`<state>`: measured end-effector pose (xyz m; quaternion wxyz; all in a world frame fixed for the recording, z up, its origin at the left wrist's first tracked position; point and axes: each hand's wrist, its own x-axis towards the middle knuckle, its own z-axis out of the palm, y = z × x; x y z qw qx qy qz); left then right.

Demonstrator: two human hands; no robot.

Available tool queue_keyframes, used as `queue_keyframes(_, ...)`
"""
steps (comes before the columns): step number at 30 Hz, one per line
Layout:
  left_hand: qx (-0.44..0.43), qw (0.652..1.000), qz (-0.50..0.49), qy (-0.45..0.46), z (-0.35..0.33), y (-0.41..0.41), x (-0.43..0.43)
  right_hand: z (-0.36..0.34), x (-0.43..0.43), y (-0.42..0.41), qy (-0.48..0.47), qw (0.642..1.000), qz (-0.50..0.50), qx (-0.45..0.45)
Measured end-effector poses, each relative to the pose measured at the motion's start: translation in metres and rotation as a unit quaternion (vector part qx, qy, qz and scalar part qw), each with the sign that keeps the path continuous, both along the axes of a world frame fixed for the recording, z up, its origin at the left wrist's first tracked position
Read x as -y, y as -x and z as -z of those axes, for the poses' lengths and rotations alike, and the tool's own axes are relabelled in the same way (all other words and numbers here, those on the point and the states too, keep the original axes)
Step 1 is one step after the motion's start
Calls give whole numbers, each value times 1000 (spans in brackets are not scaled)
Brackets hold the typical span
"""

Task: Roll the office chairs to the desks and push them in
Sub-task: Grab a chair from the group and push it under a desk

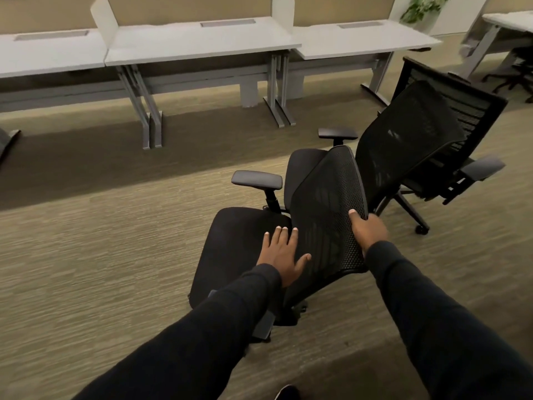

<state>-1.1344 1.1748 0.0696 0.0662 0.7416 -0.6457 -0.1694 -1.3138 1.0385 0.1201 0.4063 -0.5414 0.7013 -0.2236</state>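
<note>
Head view of an office aisle. The near chair [288,241] stands on the carpet [101,241], well apart from the row of desks, turned partly sideways. The right hand [369,229] is closed around the edge of its mesh backrest [328,215]; the left hand [281,249] rests flat with fingers spread, at the junction of seat and backrest, gripping nothing. A second chair [427,134] stands just behind and to the right, also clear of any surface. Three desks are counted along the partition: left [49,53], middle [202,41] and right [366,41]; a fourth surface [513,20] shows at far right. No chair appears pushed in at these three, so the task seems barely begun: both chairs remain to be rolled and tucked under.
</note>
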Motion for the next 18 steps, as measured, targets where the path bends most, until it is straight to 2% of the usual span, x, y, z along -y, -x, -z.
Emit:
queue_keyframes(3,-27,999,-18,-5,-3,-1,8,-3,3,-15,-59,990,41,123)
queue_keyframes(7,-69,997,-42,18,-10,-2,17,-1,-8,-42,-65,977,77,189)
queue_keyframes(14,-132,988,-84,9,-12,-19,27,8,-52,-91,-137,918,114,356)
queue_keyframes(18,-243,965,-90,-28,-12,-63,20,8,-87,-134,-197,882,106,414)
